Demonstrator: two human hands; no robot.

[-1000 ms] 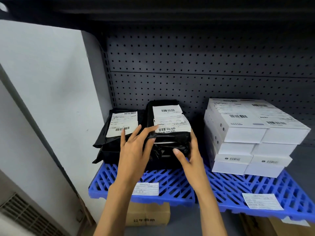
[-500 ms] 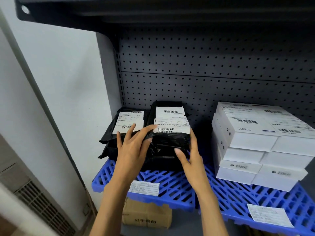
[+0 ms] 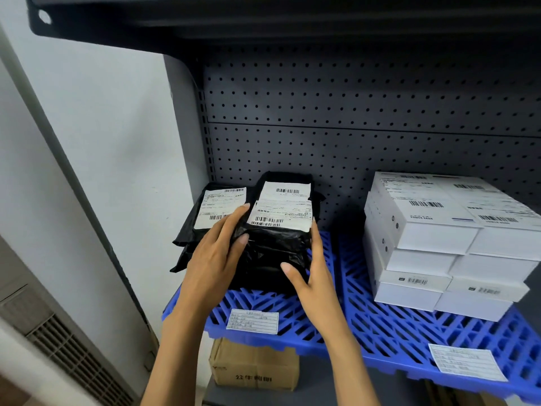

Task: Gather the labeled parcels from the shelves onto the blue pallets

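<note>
Blue pallet [image 3: 292, 306]: hands [image 3: 216, 259] still flanking parcel [image 3: 272, 250]

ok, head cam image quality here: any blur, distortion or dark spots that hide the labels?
Head view: wide-angle bending curves the wall edge and upper shelf; the shelf underside is in deep shadow. Barcodes on the black parcels are sharp, the small print is unreadable. The white boxes are softly blurred at right. No glare. Both hands, left hand and right hand, are crisp.

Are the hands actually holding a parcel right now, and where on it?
Both hold the front black parcel stack: left hand against its left side, right hand at its right front corner.
</note>
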